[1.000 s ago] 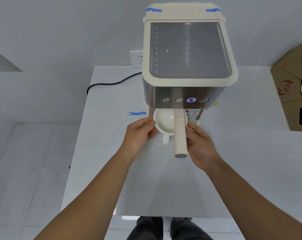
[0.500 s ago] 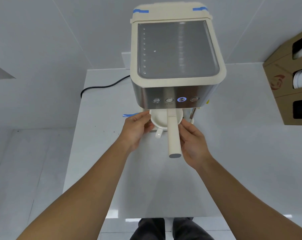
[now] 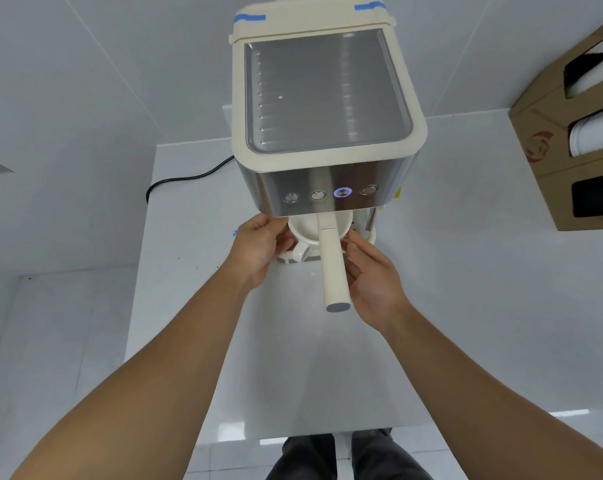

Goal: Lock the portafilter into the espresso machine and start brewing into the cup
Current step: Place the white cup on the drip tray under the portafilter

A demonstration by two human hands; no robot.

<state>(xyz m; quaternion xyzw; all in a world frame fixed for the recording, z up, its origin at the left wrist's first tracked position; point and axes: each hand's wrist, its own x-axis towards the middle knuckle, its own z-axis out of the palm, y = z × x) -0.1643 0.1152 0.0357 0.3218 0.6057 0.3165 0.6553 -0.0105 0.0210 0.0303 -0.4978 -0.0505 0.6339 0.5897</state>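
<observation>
The cream and steel espresso machine (image 3: 327, 98) stands at the back of the white table. One button (image 3: 342, 192) on its front panel glows blue. The portafilter's cream handle (image 3: 333, 268) sticks straight out toward me from under the panel. A white cup (image 3: 303, 226) sits below it on the drip tray, its small handle pointing toward me. My left hand (image 3: 258, 247) grips the cup's left side. My right hand (image 3: 372, 278) reaches in at the cup's right side, just right of the portafilter handle; its fingertips are partly hidden.
A steam wand (image 3: 371, 220) hangs at the machine's right front. A black power cable (image 3: 189, 176) runs behind on the left. A cardboard box (image 3: 570, 143) with stacked cups sits at the far right. The table's front edge (image 3: 327, 434) is near my legs.
Both hands and the cup have slid further in under the machine's front. My view has come closer. The portafilter handle still points toward me.
</observation>
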